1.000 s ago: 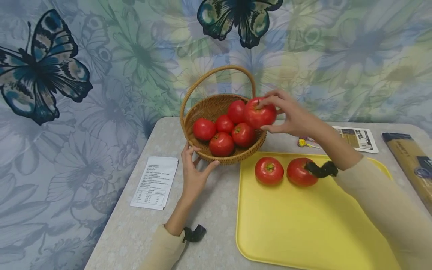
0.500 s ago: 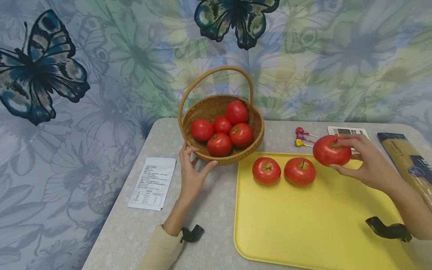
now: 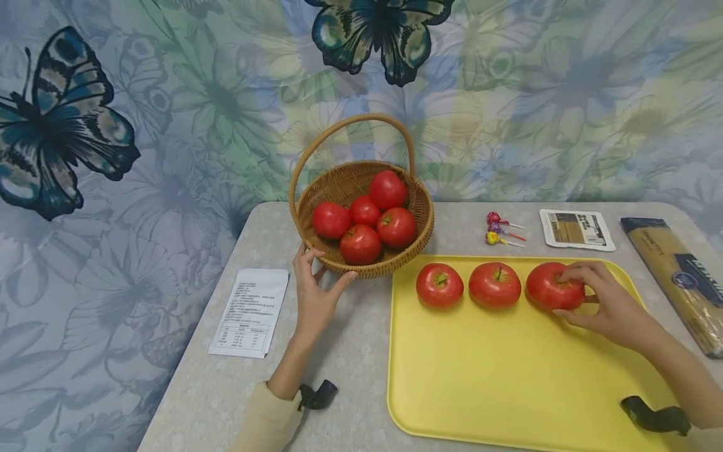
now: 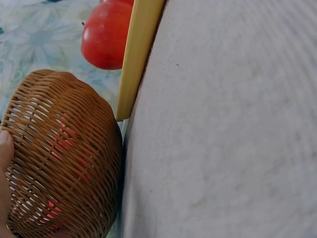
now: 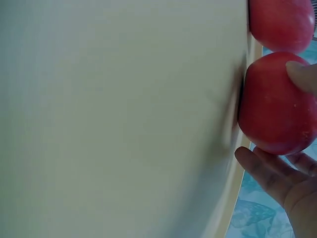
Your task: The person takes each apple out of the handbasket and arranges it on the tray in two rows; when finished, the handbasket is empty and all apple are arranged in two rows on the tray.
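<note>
At the back of the tray's right half, my right hand (image 3: pixel 607 307) grips a red apple (image 3: pixel 545 287) from its right side. In the right wrist view this apple (image 5: pixel 277 106) sits against the tray surface, thumb on one side and fingers at the other. Two more apples, a middle one (image 3: pixel 494 285) and a left one (image 3: pixel 439 286), stand in a row with it on the yellow tray (image 3: pixel 486 376). My left hand (image 3: pixel 317 301) holds the front left rim of a wicker basket (image 3: pixel 339 179), which is tilted towards me. Several red apples (image 3: pixel 360 245) lie inside it.
Behind the tray are several lollipops (image 3: pixel 494 227) and a flat white packet (image 3: pixel 576 230). A long brown package (image 3: pixel 678 282) lies to the right. Left of the basket is a white printed sheet (image 3: pixel 250 312). A patterned cloth (image 3: pixel 226 113) hangs behind the table.
My right hand has carried an apple from the basket rightwards and down onto the tray, beside the other two. The left hand has stayed on the basket.
</note>
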